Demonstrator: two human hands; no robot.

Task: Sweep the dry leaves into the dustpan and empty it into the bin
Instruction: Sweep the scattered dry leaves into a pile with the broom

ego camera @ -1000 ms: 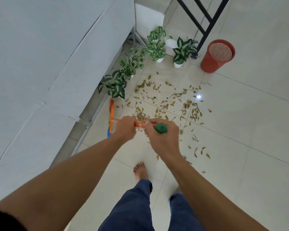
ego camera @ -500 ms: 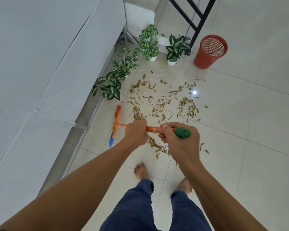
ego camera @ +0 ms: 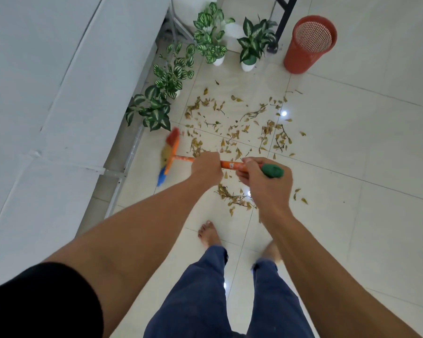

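Standing barefoot on pale floor tiles (ego camera: 376, 167), a person in blue trousers (ego camera: 205, 301) grips a broom (ego camera: 230, 164) with both hands. The right hand (ego camera: 266, 181) is clamped near the green-capped end, the left hand (ego camera: 205, 168) is closed around the orange handle further along. The handle runs almost level across the view, its multicoloured head (ego camera: 168, 152) pointing left, beside a white panel (ego camera: 59, 93). Dry leaves (ego camera: 239, 132) lie scattered beyond the hands, a small clump nearer the feet. Farther off, potted plants (ego camera: 171, 89) line the left edge; a red mesh bin (ego camera: 308, 45) stands far right, near a black frame leg (ego camera: 285, 18).
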